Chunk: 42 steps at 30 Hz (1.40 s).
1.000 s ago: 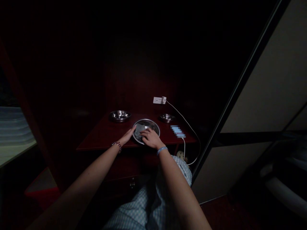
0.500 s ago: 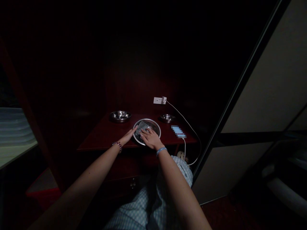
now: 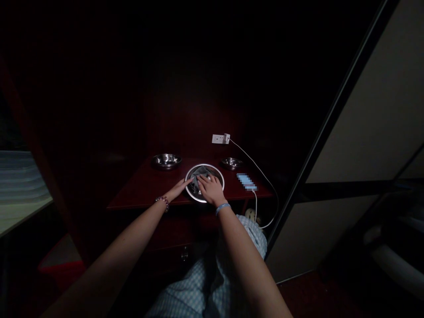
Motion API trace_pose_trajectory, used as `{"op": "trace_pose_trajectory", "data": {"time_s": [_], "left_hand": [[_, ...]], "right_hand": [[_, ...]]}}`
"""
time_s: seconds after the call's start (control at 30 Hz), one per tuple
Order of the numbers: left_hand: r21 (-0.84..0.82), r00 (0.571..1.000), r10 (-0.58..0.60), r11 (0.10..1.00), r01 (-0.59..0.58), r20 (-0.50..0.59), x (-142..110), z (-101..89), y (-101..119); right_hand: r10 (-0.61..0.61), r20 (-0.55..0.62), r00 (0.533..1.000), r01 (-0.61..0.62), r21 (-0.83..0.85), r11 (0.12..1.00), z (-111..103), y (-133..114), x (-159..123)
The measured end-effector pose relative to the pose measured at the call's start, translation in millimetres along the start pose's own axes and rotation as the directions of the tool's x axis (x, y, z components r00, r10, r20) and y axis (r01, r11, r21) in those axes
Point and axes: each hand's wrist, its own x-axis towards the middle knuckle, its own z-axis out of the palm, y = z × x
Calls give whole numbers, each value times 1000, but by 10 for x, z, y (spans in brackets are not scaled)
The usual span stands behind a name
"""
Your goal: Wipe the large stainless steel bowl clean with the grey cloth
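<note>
- From my head view it's dim, but there's enough light on the dark red wooden table point(image 3: 139, 196) to follow my hands.
- The grey cloth point(image 3: 198, 171) lies crumpled inside the round stainless steel dish point(image 3: 222, 184), right at the middle of the tabletop's front edge.
- My right hand point(image 3: 211, 190) is on top of that cloth, fingers point(image 3: 208, 182) spread and not clenched; whether they're pinching a fold, I can't tell in this gloom.
- My left hand point(image 3: 179, 190) lies flat and released, its fingertips point(image 3: 189, 181) just at the dish's near-left rim, beside the cloth.
- The cloth looks light, soft and limp, so I'd judge a raised fold is the best place to take hold.
- The dish looks light and stiff, and its smooth steel may slip, so its rim seems the place to grip.
- Two smaller steel bowls sit farther back, one on the left point(image 3: 166, 161) and one on the right point(image 3: 232, 163); I can make out nothing inside them.
- A pixelated phone point(image 3: 247, 182) lies to my right, with a white cable point(image 3: 261, 170) running up to a wall socket point(image 3: 218, 138).
</note>
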Motion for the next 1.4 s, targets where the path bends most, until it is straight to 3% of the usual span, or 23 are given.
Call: {"op": "trace_pose_trajectory", "data": {"time_s": [0.23, 0.73, 1.17, 1.4], "left_hand": [[-75, 1000, 3, 997, -3, -1, 17, -24, -59], [-69, 998, 40, 997, -43, -55, 26, -48, -69], [-11, 996, 46, 999, -47, -81, 36, -53, -107], [7, 995, 33, 999, -33, -96, 0, -40, -43]], "right_hand": [[77, -92, 993, -80, -33, 996, 33, 51, 5], [198, -114, 974, -211, -118, 970, -13, 13, 15], [177, -68, 982, -188, -203, 961, -30, -27, 9], [69, 22, 997, -62, -229, 971, -92, -36, -12]]}}
